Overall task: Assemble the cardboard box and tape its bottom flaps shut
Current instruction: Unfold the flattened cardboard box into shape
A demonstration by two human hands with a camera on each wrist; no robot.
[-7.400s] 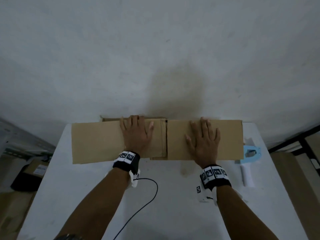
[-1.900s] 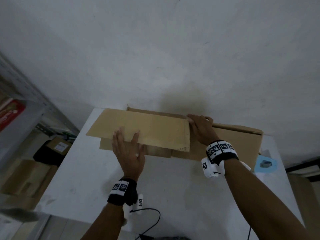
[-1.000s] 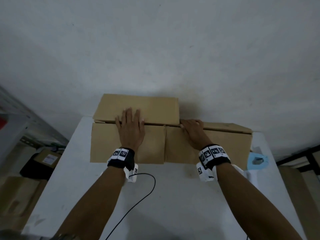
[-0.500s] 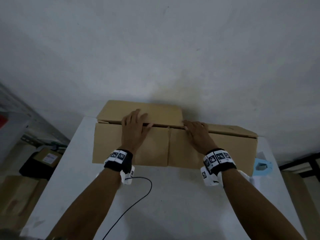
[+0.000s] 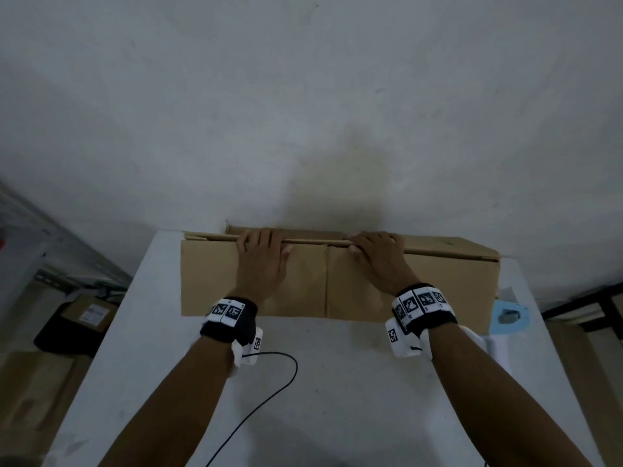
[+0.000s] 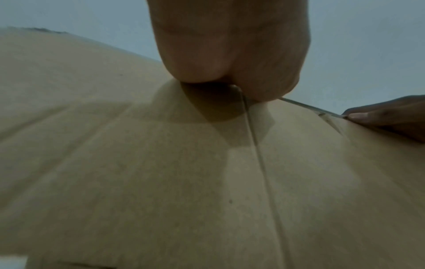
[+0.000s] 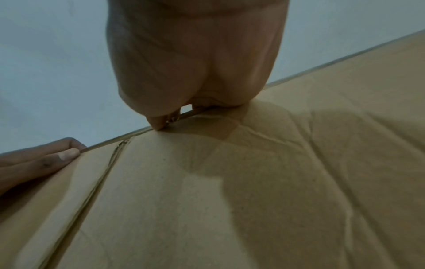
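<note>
Fingers (image 5: 258, 238) of left hand (image 5: 261, 264) hooked over far top edge of box (image 5: 209, 281), thumb on the near face. Right hand (image 5: 379, 261) grips the same edge, just right of the box's centre seam, fingers curled over it. Box sits at the table's (image 5: 337, 399) far edge by the wall. Blue tape dispenser (image 5: 509, 318) just right of box. Black cable (image 5: 269, 392) on table, nearer than box.

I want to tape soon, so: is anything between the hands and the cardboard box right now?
Nothing visible. The left hand and right hand both already lie on the cardboard box, fingers hooked over its far top edge. The blue tape dispenser sits at its right end.
</note>
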